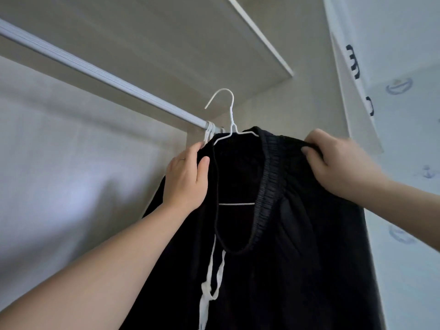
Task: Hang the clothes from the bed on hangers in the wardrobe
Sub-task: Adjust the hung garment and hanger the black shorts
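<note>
A pale wall (404, 139) on the right carries a faint blue anchor (428, 172) and a lifebuoy ring (398, 86)

A single wide-angle view from the person's head, set below the wardrobe rail (95, 72) and tilted steeply upward. It faces the underside of the shelf (190, 44) and the wardrobe's far upper corner. The camera sits close: both forearms run in from the bottom corners, the left hand (187, 179) and right hand (338, 163) lie near mid-frame, and the black garment (297, 234) they hold fills the lower middle. The rail crosses as a long diagonal from the left edge.
</note>
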